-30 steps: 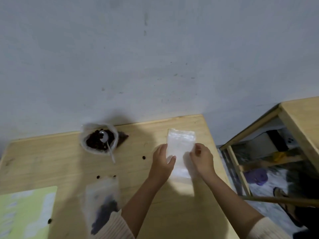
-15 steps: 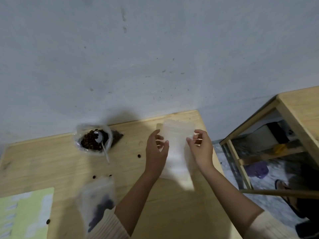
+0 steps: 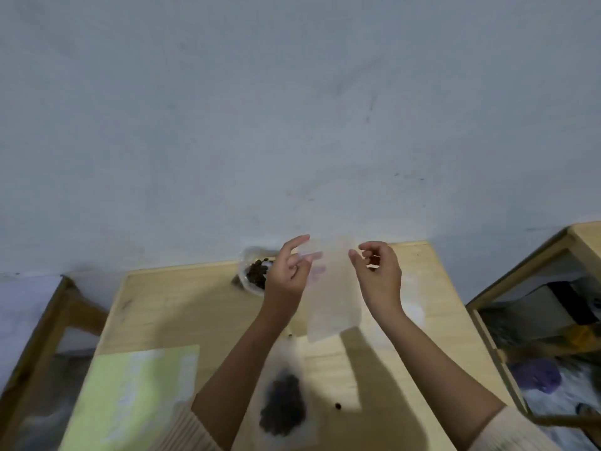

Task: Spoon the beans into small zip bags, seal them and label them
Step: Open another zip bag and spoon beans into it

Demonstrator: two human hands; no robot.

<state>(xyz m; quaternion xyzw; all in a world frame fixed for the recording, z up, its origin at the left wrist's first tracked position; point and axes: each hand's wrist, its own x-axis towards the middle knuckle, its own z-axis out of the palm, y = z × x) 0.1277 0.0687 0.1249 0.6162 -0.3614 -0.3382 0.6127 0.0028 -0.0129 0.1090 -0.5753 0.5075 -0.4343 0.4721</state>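
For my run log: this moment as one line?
phase: readying bag | left hand: pinches empty zip bag top | right hand: pinches same | bag: held above table | filled bag: on table

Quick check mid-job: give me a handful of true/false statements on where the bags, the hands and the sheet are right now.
1. The empty zip bag is held up off the table, between the left hand and the right hand. True.
2. The filled bag lies flat on the table with dark beans inside. True.
3. The right hand holds a spoon. False: no spoon is in it; its thumb is at the empty bag's edge.
4. The green sheet lies to the right of the filled bag. False: it lies to the left of it.
5. A loose bean sits on the table just right of the filled bag. True.
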